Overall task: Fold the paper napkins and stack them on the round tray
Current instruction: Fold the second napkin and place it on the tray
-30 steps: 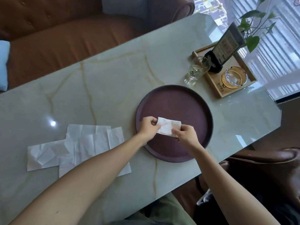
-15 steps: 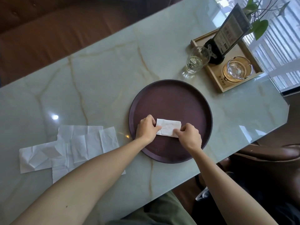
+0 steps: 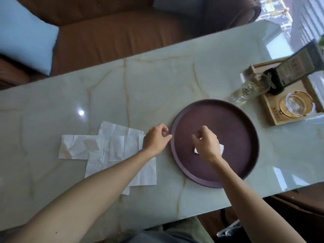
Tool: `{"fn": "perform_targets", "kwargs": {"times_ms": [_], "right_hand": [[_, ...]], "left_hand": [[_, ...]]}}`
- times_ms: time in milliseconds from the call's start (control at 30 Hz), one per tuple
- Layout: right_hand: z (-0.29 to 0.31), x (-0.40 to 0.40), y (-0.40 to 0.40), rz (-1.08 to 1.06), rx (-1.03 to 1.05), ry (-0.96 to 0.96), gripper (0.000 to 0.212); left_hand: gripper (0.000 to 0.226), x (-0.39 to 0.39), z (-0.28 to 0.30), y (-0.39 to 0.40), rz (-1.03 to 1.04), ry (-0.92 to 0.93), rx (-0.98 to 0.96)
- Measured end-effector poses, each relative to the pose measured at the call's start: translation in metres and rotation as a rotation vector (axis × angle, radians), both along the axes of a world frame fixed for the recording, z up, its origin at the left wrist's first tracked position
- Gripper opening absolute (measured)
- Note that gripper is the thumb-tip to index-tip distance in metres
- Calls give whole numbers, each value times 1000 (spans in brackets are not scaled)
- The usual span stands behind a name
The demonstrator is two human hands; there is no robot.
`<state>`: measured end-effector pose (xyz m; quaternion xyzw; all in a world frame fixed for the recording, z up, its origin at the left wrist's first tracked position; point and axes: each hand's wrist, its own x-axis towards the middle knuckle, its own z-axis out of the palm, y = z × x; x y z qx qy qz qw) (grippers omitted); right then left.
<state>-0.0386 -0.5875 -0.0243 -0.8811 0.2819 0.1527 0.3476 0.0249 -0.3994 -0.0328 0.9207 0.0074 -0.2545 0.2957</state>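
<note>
A round dark purple tray (image 3: 233,123) lies on the marble table. One folded white napkin (image 3: 222,149) rests on its floor, mostly hidden under my right hand (image 3: 206,143). That hand hovers over it with loosely curled fingers and holds nothing. My left hand (image 3: 156,137) is just outside the tray's left rim, also loosely curled and with nothing in it, at the right edge of several unfolded, creased white napkins (image 3: 105,146) that overlap flat on the table.
A drinking glass (image 3: 249,90) stands behind the tray on the right. Beside it a wooden tray (image 3: 273,118) carries a gold-rimmed glass ashtray (image 3: 296,106) and a dark menu stand (image 3: 291,67). A brown sofa with a blue cushion (image 3: 26,37) runs along the table's far side.
Both hands have let go of the folded napkin, which now lies on the tray. My left hand has moved left off the tray to the flat napkins. The camera has turned left.
</note>
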Motion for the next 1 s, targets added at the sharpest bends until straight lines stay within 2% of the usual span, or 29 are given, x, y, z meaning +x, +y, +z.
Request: {"fn": "perform_targets", "kwargs": {"times_ms": [133, 233, 367, 500, 667, 767, 867, 1000], "right_hand": [[3, 38, 66, 287, 72, 34, 9], [5, 58, 113, 495, 97, 24, 37], [1, 75, 168, 668, 106, 54, 47], [-6, 83, 210, 728, 90, 83, 53], [-22, 84, 240, 770, 11, 145, 56], [-30, 82, 250, 744, -78, 172, 53], [-35, 79, 254, 695, -137, 198, 43], [-37, 74, 252, 684, -182, 237, 24]], "left_hand": [[23, 4, 6, 75, 153, 9, 11], [24, -2, 5, 130, 254, 36, 27], [31, -12, 1, 190, 323, 58, 26], [54, -22, -4, 229, 315, 64, 10], [69, -31, -12, 256, 299, 116, -58], [60, -33, -18, 261, 335, 163, -124], [48, -35, -22, 260, 278, 240, -174], [50, -41, -25, 255, 232, 317, -214]]}}
